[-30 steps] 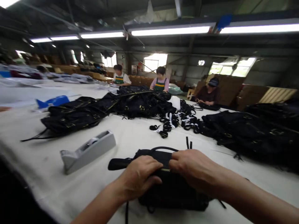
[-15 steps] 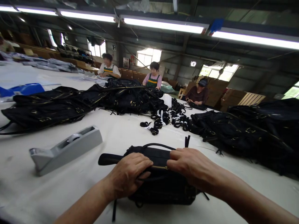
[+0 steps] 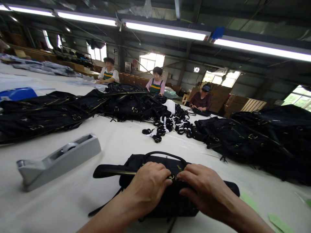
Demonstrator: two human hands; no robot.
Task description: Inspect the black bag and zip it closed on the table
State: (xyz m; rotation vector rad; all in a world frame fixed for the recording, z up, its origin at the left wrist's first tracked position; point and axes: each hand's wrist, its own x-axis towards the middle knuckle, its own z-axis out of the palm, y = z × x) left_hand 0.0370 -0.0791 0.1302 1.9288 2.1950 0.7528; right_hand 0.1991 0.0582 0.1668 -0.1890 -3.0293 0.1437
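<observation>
Both hands, left hand [image 3: 148, 186] and right hand [image 3: 203, 189], are clenched on the small black fabric bag [image 3: 157, 181] lying on the white counter [image 3: 116, 145], fingertips meeting at its brass zipper [image 3: 172, 177]. The bag is thereby pinned flat, apparently so the zipper can be worked. A grey tape dispenser [image 3: 58, 160] is set just left, within reach.

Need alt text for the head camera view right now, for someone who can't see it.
Both hands, left hand and right hand, pinch the zipper on top of a black bag lying on a white table. A grey tape dispenser sits to the left; piles of black bags and three seated workers lie beyond.
</observation>
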